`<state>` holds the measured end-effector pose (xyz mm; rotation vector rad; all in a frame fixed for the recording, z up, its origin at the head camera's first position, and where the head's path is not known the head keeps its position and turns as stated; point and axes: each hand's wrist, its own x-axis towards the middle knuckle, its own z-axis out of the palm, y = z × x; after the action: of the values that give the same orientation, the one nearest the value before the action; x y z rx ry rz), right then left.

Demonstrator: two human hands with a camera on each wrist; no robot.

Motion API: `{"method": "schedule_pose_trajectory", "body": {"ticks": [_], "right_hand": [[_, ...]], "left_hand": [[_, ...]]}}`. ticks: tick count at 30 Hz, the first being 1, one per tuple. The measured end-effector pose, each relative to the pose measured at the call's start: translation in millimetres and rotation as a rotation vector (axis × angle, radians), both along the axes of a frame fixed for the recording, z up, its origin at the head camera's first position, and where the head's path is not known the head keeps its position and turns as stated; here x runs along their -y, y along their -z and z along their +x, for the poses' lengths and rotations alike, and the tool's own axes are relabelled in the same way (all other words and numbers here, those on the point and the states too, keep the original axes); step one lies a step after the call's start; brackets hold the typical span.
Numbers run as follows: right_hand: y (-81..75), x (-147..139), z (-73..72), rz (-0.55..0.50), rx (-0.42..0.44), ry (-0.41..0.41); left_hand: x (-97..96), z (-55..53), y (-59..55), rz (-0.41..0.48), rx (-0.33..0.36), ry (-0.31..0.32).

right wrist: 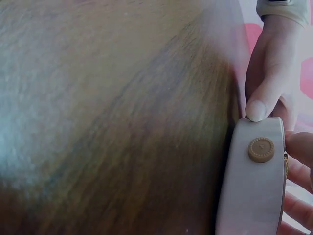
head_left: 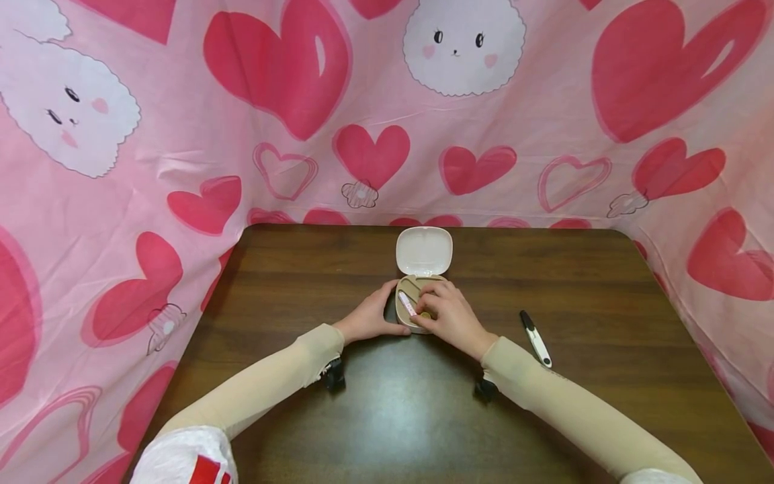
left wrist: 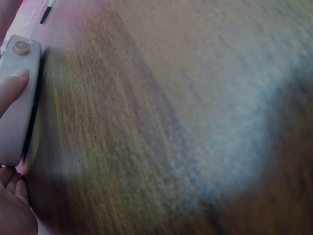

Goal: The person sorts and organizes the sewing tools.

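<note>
A small case [head_left: 421,329] with white outer walls and a beige compartmented inside stands on the table, its white lid [head_left: 424,250] hinged back. My left hand [head_left: 370,317] grips the case from the left, thumb along the front wall. Reaching in from the right, my right hand [head_left: 453,316] has bent fingers over the compartments. A slim white-and-pink stick [head_left: 406,303] lies in the left part, its near end beside the right thumb. Close to those fingertips shows a gold-coloured piece [head_left: 426,315]. Whether the right fingers pinch anything is hidden. A round tan knob [right wrist: 261,149] sits on the front wall.
Black-and-white thread snips [head_left: 536,339] lie on the brown wooden table [head_left: 605,296], right of the case. A pink cloth [head_left: 387,101] with hearts hangs behind the table and along its sides.
</note>
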<state>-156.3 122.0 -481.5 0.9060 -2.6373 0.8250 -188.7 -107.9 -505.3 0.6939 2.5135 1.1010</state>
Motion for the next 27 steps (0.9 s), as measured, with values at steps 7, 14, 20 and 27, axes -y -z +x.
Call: {"method": "schedule_pose_trajectory", "body": {"ticks": [7, 14, 20, 27], "right_hand": [[0.4, -1.3, -0.6, -0.016, 0.024, -0.011], [0.2, -4.4, -0.8, -0.053, 0.026, -0.033], [-2.4, -12.0, -0.1, -0.072, 0.032, -0.01], [-7.8, -23.9, 0.7, -0.09, 0.013, 0.018]], "left_hand": [[-0.3, -0.7, -0.1, 0.002, -0.005, 0.002], [0.1, -0.5, 0.1, 0.013, -0.013, 0.006], [0.0, 1.3, -2.1, 0.013, -0.016, 0.004], [-0.4, 2.3, -5.8, 0.01, -0.015, 0.003]]}}
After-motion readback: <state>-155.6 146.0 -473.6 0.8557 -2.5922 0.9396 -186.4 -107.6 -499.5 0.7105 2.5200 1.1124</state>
